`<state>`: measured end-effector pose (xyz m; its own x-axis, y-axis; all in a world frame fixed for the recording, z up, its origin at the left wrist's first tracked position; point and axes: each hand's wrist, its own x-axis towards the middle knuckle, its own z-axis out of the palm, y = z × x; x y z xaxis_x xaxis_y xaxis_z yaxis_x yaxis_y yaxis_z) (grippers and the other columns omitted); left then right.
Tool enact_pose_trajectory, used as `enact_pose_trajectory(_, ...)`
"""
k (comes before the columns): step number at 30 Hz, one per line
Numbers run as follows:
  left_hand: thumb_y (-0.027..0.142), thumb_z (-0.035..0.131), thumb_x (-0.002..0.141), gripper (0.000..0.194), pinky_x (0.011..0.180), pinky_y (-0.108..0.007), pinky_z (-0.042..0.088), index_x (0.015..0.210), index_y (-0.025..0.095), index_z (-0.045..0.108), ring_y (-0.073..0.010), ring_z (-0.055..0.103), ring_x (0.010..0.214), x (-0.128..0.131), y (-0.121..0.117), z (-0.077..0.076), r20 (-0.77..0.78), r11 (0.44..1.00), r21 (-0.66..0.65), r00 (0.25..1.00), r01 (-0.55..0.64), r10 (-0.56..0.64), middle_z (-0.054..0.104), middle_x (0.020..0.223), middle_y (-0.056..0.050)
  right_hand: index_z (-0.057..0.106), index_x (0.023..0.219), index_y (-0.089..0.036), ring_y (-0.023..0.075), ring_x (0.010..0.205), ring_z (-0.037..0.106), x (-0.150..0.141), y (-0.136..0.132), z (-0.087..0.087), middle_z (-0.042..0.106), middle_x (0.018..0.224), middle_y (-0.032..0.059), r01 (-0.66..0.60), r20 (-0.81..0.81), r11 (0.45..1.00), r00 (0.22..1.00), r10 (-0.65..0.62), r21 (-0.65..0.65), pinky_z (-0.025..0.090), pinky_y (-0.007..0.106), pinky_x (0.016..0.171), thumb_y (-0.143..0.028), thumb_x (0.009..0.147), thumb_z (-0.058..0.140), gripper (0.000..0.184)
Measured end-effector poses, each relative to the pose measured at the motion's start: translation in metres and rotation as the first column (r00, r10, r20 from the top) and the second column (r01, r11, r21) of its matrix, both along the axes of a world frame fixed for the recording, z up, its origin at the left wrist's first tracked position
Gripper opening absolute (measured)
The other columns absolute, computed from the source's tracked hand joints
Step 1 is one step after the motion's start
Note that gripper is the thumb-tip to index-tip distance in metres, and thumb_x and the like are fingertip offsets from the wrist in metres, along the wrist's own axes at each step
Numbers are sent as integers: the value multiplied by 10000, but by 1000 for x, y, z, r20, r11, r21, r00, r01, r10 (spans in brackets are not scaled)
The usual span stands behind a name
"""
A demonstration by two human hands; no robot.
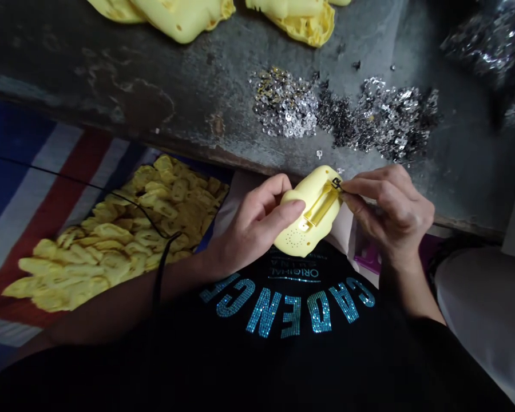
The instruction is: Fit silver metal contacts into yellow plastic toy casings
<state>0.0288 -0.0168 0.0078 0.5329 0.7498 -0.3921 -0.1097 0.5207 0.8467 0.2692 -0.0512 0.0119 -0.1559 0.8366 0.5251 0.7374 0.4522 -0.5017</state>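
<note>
My left hand (264, 220) grips a yellow plastic shell (298, 237) by its left side, thumb on top. The shell has a long recessed battery slot and a patch of small speaker holes near its lower end. At the slot's upper end, my right hand (388, 203) pinches a small dark metal battery contact (336, 182) between thumb and fingertips. The contact is at the slot's end; I cannot tell whether it is seated. Just beyond the shell, a loose metal contact (319, 154) lies near the edge of the metal table (189, 97).
On the table are a pile of flat silver contacts (285, 106) and a pile of spring-like metal contacts (395, 120). Larger yellow shells (184, 20) lie at the far edge. A clear bag (493, 43) of metal parts is at right. Below left, many yellow shells (111, 240) are heaped on striped cloth.
</note>
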Motion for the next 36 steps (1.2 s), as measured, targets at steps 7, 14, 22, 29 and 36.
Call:
enact_pose_trajectory(7, 439, 772, 974, 369, 499, -206, 357, 857, 228, 492, -97, 416, 573, 3, -1, 0, 24, 999, -44, 1000, -15, 16, 464, 717, 46, 802, 1198, -342, 220, 881, 758, 1, -4, -2, 837, 1057, 15, -11, 5, 1000, 1000, 11, 21, 609, 431, 822, -227, 1034, 753, 206)
enact_pose_trajectory(14, 442, 770, 975, 379, 496, -208, 345, 850, 227, 485, -93, 406, 566, 6, 0, 3, 18, 999, -40, 1000, 9, -8, 450, 713, 47, 790, 1242, -348, 228, 875, 738, 0, -5, -5, 834, 1057, 21, 10, 29, 997, 1000, -12, 79, 590, 440, 814, -192, 1028, 746, 268)
enact_pose_trajectory(22, 423, 752, 989, 354, 504, -208, 328, 861, 227, 486, -93, 407, 575, 5, 1, 2, 18, 1000, -17, 1000, 20, -20, 452, 714, 51, 765, 1283, -350, 214, 875, 739, 1, -8, -6, 834, 1074, 15, 6, 104, 998, 994, -12, 59, 593, 428, 812, -185, 1054, 690, 293)
enact_pose_trajectory(29, 429, 771, 970, 356, 507, -213, 373, 862, 231, 496, -98, 438, 570, 5, 0, 0, 50, 998, -61, 999, -11, 14, 475, 729, 50, 743, 1331, -371, 239, 898, 758, 2, -10, -7, 841, 1113, 30, 6, 86, 996, 996, -14, 87, 617, 434, 799, -178, 1033, 714, 356)
enact_pose_trajectory(36, 423, 772, 974, 351, 504, -205, 351, 850, 227, 509, -92, 415, 566, 6, -1, -3, 60, 999, -42, 998, -20, 22, 469, 716, 52, 754, 1343, -327, 223, 917, 765, -3, -8, -8, 841, 1133, 33, 26, 53, 992, 998, -33, 121, 617, 419, 838, -100, 1016, 723, 399)
